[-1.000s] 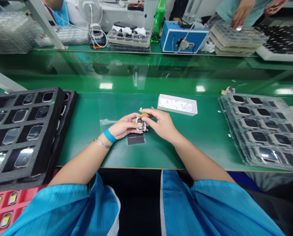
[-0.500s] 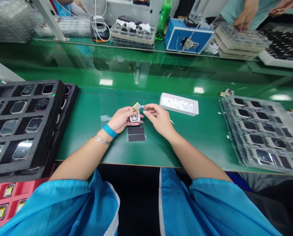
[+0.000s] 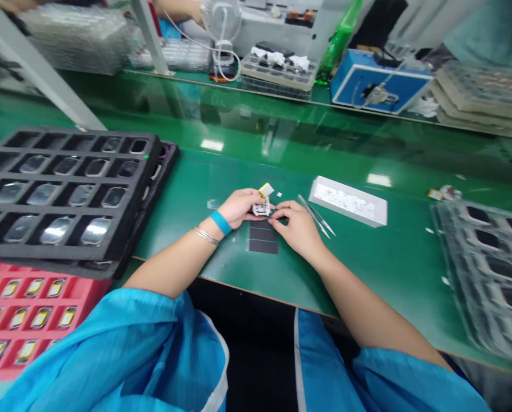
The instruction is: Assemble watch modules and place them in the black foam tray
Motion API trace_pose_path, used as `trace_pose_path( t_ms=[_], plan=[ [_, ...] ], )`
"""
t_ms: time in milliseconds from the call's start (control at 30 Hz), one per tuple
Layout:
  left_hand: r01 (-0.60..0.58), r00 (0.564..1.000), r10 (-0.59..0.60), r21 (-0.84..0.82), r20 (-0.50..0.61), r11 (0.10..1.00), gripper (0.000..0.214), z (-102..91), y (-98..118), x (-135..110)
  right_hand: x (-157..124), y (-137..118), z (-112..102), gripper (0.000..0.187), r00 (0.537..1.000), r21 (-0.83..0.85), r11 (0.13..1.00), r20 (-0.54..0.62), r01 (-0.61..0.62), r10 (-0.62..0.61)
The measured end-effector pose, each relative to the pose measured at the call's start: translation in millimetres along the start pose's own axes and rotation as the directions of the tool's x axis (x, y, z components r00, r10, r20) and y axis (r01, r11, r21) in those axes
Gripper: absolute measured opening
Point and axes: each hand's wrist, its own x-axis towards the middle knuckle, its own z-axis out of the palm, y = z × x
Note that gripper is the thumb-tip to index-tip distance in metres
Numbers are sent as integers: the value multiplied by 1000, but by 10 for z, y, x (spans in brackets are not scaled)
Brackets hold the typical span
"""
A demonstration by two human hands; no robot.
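Note:
My left hand [image 3: 240, 207] is closed around a small white smartwatch case [image 3: 262, 207], its open inner side facing up. A silver-and-yellow battery [image 3: 266, 190] stands tilted out at the case's upper edge. My right hand [image 3: 296, 224] is beside the case, thumb and fingertips pinched together near its lower right edge; whatever they hold is too small to make out. Dark rectangular strips [image 3: 263, 246] on a clear sheet lie just below both hands. A tiny white piece [image 3: 279, 194] rests on the green table above my right fingers. Metal tweezers [image 3: 316, 216] lie right of that hand.
A white box [image 3: 349, 200] with small bits inside stands at the right. Stacked black foam trays [image 3: 110, 252] of watch cases and a red tray [image 3: 84, 286] of battery parts are on the left. Clear trays [image 3: 466, 292] are stacked far right. A shelf edge [image 3: 282, 98] runs along the back.
The view has swung left. My right hand has come down from beside the battery to the case's lower right edge, uncovering the tweezers. My left hand still holds the watch case.

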Motion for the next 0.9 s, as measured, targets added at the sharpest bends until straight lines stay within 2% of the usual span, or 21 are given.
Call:
trace_pose_path(
  t_ms=[133, 267, 367, 500, 567, 733, 833, 900],
  plan=[
    [14, 999, -14, -16, 33, 1000, 12, 9, -23, -3, -3, 140, 60, 22, 994, -22, 995, -40, 102, -103],
    [14, 997, -12, -33, 71, 999, 10, -46, -38, 80, 58, 354, 187, 38, 973, -111, 971, -72, 212, -221],
    [38, 997, -36, -29, 75, 999, 10, -68, -37, 109, 56, 410, 227, 40, 957, -184, 945, -59, 270, -285],
    [54, 997, -53, -31, 57, 998, 11, -48, -22, 99, 7, 346, 181, 36, 926, -272, 899, -57, 345, -372],
    [67, 997, -66, -33, 42, 997, 13, -37, -5, 86, -3, 298, 140, 35, 888, -319, 854, -69, 411, -454],
    [119, 991, -117, -20, 60, 993, 17, -32, 54, 43, 35, 210, 31, 34, 755, -431, 704, -73, 565, -651],
    [128, 990, -128, -3, 61, 992, 17, -35, 72, 22, 66, 194, -37, 33, 685, -471, 639, -95, 609, -722],
    [123, 991, -122, -4, 60, 992, 16, -36, 65, 21, 70, 209, -78, 30, 664, -461, 634, -122, 620, -738]
  ],
)
